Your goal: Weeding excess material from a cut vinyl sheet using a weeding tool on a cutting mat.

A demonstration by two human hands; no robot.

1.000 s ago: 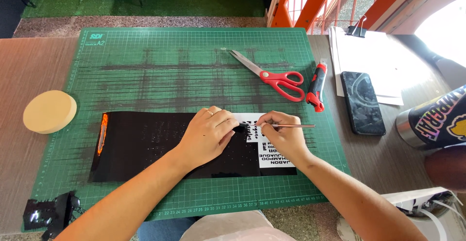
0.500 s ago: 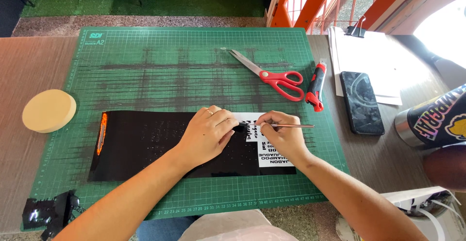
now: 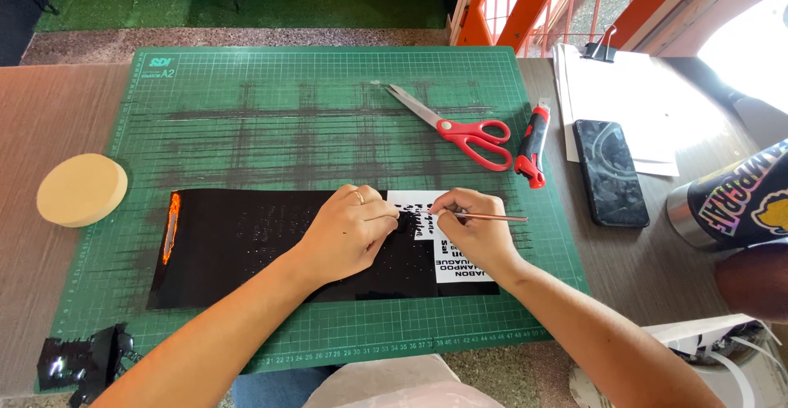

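Note:
A black glossy vinyl sheet (image 3: 246, 244) lies on a green cutting mat (image 3: 271, 96). Its right end shows a white patch with black cut lettering (image 3: 460, 270). My left hand (image 3: 349, 231) presses down on the sheet beside the lettering, fingertips pinching a bit of black vinyl. My right hand (image 3: 472, 231) holds a thin metal pick tool (image 3: 492, 217), its tip at the lettering next to the left fingertips.
Red-handled scissors (image 3: 464, 133) and a red-and-black utility knife (image 3: 532, 145) lie on the mat's right side. A phone (image 3: 609, 171), clipped papers (image 3: 632, 96) and a sticker-covered tumbler (image 3: 735, 199) sit further right. A round tan disc (image 3: 80, 189) lies left; black vinyl scraps (image 3: 82, 363) at bottom left.

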